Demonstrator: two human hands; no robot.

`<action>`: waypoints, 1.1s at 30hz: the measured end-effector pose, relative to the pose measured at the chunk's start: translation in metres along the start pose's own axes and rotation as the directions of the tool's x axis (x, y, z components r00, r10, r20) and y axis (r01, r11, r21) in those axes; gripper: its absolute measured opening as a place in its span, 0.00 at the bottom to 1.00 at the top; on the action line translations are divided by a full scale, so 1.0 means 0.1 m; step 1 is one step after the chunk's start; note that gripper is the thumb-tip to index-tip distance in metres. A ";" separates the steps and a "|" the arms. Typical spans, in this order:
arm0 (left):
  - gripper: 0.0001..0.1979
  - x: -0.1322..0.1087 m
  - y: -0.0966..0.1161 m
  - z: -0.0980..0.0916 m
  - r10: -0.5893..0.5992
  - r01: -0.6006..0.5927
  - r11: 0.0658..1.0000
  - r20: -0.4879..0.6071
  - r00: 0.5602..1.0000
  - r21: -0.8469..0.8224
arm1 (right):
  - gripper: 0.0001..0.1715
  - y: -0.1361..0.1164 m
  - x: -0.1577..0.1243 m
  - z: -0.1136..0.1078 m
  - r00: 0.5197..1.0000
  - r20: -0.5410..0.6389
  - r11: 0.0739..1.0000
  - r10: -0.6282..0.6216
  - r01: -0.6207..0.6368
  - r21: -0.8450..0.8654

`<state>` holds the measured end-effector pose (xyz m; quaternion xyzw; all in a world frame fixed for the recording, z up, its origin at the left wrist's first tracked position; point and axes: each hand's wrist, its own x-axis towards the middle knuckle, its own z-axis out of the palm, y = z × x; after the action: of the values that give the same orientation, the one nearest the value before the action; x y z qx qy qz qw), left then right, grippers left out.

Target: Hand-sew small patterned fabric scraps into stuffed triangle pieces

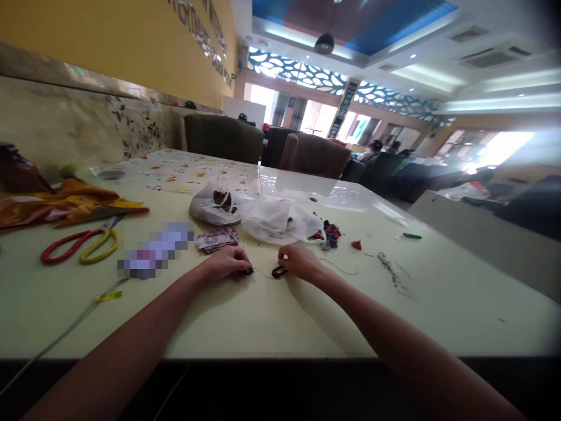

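Both my hands rest on the pale table [272, 316], close together near its middle. My left hand [228, 262] is closed in a pinch on a small dark piece [248, 271]. My right hand [299, 261] is closed on a small dark red and black ring-like piece [279, 271]. A thin thread [263, 273] runs between the two pieces, and more thread [344, 270] trails off to the right of my right hand.
Two white plastic bags [280, 222] and a stack of patterned cloth bits [217, 238] lie just beyond my hands. Red and yellow scissors [81, 245] and orange cloth [65, 202] are at the left. Loose scraps [331, 233] and thread [394, 275] lie at the right. Chairs [223, 137] stand behind.
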<state>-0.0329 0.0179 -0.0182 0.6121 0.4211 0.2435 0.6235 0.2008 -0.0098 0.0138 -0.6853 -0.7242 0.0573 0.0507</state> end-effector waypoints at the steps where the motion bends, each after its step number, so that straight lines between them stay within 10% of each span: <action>1: 0.13 0.00 0.00 0.01 0.009 -0.009 1.000 0.013 1.000 -0.003 | 0.08 -0.01 -0.06 0.03 1.000 0.021 1.000 -0.005 0.005 -0.011; 33: 0.10 -0.01 -0.01 0.02 0.050 -0.050 0.999 0.021 0.998 -0.006 | 0.18 0.05 0.21 -0.05 0.984 0.145 0.989 0.108 -0.092 -0.112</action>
<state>-0.0319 0.0160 -0.0187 0.6234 0.3981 0.2537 0.6233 0.2052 0.0117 0.0175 -0.7164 -0.6926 0.0731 -0.0431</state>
